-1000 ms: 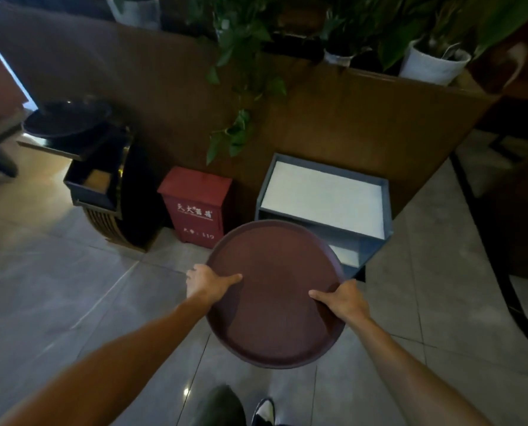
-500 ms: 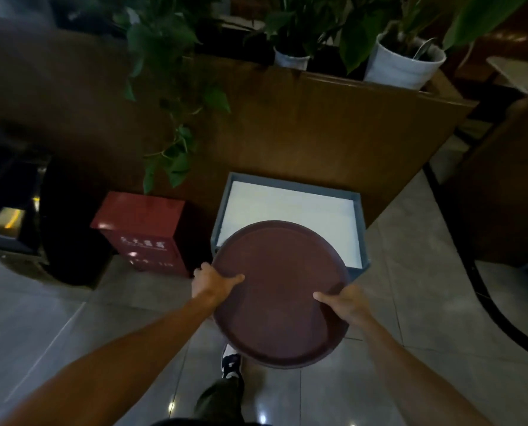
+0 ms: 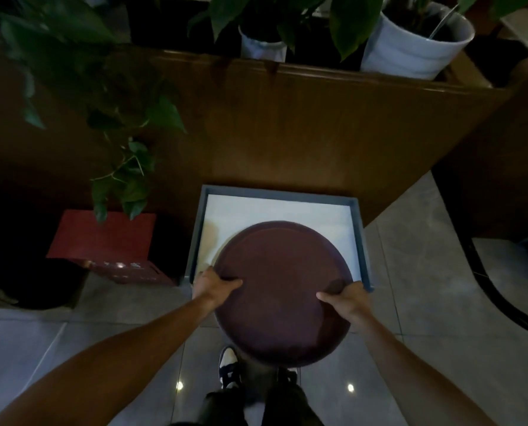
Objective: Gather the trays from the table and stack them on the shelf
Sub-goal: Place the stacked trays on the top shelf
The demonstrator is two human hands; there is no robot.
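Observation:
I hold a round dark-brown tray level in front of me with both hands. My left hand grips its left rim, thumb on top. My right hand grips the right rim the same way. The tray's far half hangs over a low grey shelf unit with a white top surface, which stands against a wooden partition. The tray hides the shelf's front middle part.
A wooden partition with potted plants on top rises behind the shelf. A trailing vine hangs at left above a red box. A dark curved base lies at right. My shoes stand on grey floor tiles.
I have walked up to the shelf. The tray, still held by both hands, now hangs over the shelf's white top instead of in front of it.

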